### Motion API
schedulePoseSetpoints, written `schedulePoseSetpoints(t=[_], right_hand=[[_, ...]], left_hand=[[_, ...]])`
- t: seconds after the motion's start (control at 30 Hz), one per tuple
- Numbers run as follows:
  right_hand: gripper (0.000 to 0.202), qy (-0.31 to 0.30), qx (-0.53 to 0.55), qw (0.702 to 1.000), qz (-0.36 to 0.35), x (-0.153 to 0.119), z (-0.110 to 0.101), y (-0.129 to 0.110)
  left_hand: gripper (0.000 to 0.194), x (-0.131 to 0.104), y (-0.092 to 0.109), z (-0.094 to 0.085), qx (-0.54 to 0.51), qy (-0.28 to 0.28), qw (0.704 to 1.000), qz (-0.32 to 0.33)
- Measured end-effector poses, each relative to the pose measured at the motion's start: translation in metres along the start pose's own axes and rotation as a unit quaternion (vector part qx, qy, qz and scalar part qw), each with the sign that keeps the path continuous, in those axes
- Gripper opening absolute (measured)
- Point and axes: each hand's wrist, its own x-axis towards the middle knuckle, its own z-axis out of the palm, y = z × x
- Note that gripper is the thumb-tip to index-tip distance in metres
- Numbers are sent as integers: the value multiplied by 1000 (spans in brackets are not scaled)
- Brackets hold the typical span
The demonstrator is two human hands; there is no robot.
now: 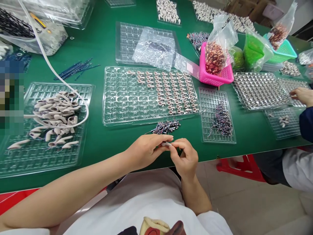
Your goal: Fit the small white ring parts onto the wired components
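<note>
Green bench spans the scene. Near its near edge, fingers of the left hand and right hand are clamped on a small pale piece. Steady left support and light right fingertip pressure should work best. Its long axis runs roughly left to right; which end leads cannot be told. Wired parts lie just beyond.
</note>
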Motion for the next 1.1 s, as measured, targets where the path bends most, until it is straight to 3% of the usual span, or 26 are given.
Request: schedulePoseSetpoints(t=[0.23, 0.47, 0.7, 0.8, 0.93, 1.03, 1.1], right_hand=[[14, 42, -2, 990, 136, -1, 2, 0], [16, 40, -2, 988, 151, -2, 1, 3], [17, 7, -20, 990, 139, -2, -2, 5], [17, -10, -10, 991, 132, -2, -4, 7], [16, -21, 7, 991, 129, -4, -5, 11], [17, -34, 10, 992, 118, -4, -5, 12], [18, -39, 7, 993, 111, -4, -5, 12]], left_hand=[[16, 3, 4, -6, -7, -11, 995, -95], [13, 4, 1, -6, 35, 9, 998, -52], [20, 4, 10, -16, 85, -25, 995, -38], [20, 4, 16, -35, 127, -16, 990, -58], [19, -5, 10, -80, 182, 47, 974, -126], [18, -25, -7, -122, 271, 111, 933, -211], [19, -40, -23, -149, 333, 122, 886, -298]])
